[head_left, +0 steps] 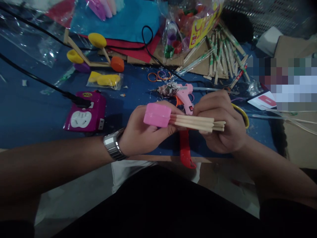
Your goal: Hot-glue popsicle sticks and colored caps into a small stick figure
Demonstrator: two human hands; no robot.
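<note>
A bundle of several pale wooden sticks (193, 122) lies level between my hands, with a glossy pink block-shaped piece (157, 114) at its left end. My left hand (143, 132), with a metal watch at the wrist, cradles the pink piece and closes its thumb on the sticks beside it. Around the free right ends curls my right hand (223, 122), its fingers bent against the sticks. Just behind the hands lies a pink glue gun (184, 96) with a messy, glue-crusted nozzle. Below the sticks, a red plastic item (185, 152) reaches over the table edge.
A purple power adapter (85, 112) with a plugged-in black cable stands at left. Behind it are a stick frame with yellow and orange ends (99, 62) and a bagged yellow item (104, 80). Wrapped chopsticks (224, 53) pile up at back right.
</note>
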